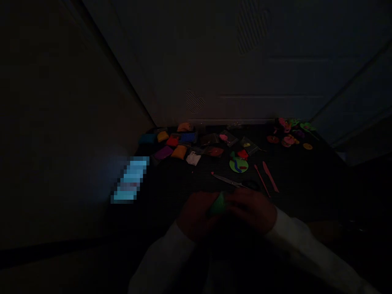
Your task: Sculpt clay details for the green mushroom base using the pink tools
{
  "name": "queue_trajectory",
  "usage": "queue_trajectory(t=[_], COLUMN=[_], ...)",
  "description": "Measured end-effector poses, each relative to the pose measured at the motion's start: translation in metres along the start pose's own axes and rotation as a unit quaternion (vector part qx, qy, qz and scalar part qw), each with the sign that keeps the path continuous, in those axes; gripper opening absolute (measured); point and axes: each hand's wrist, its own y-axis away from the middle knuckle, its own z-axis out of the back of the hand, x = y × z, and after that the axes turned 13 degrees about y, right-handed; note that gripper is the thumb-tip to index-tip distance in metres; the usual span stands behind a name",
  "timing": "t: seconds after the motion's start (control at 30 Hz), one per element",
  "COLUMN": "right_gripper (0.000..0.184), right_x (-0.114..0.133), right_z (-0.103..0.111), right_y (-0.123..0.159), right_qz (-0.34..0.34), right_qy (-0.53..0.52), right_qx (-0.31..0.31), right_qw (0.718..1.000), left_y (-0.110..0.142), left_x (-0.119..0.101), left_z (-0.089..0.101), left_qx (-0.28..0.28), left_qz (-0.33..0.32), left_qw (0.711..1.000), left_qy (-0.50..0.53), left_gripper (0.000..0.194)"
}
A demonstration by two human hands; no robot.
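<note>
In dim light at the front of the dark table, my left hand (197, 214) is closed around a piece of green modelling clay (218, 204). My right hand (254, 208) meets it from the other side, its fingers bent against the clay. Whether the clay is bare or in a wrapper is hard to make out. Just beyond my fingers lie scissors (228, 179) with dark handles. Farther off is a flat green clay disc (235, 165) bearing blue and red pieces. Right of the scissors rest a pink plastic knife (270, 176) and a thin pink stick tool (262, 180).
Several coloured clay packets (163, 153) lie along the back left, with a white lump (193, 158) beside them. Small clay figures (288, 141) stand at the back right. A lit, blurred screen (131, 179) is at the left edge. A panelled surface (269, 81) rises behind.
</note>
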Motion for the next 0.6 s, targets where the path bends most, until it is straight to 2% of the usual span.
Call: queue_trajectory(t=[0.2, 0.3, 0.43, 0.5, 0.6], right_gripper=[0.016, 0.014, 0.014, 0.015, 0.021], right_x=[0.000, 0.001, 0.002, -0.002, -0.012], right_z=[-0.005, -0.007, -0.003, 0.005, 0.020], right_y=[-0.001, -0.001, -0.001, 0.000, 0.006], right_qz=[0.021, 0.012, -0.016, -0.049, -0.158], right_qy=[0.045, 0.011, -0.083, -0.151, -0.266], right_qx=[0.008, 0.010, 0.048, 0.046, 0.006], right_qw=[0.999, 1.000, 0.995, 0.986, 0.951], left_y=[-0.002, -0.002, -0.001, 0.001, 0.005], left_x=[-0.002, -0.002, 0.000, 0.002, 0.010], left_z=[0.000, 0.000, 0.001, 0.004, 0.012], left_qx=[-0.016, -0.011, -0.003, -0.005, -0.015], left_qz=[-0.026, -0.019, -0.018, -0.009, 0.022], left_qw=[0.999, 1.000, 1.000, 1.000, 0.999], left_qy=[0.010, 0.007, 0.018, 0.025, 0.019], left_gripper=[0.037, 0.036, 0.039, 0.039, 0.039])
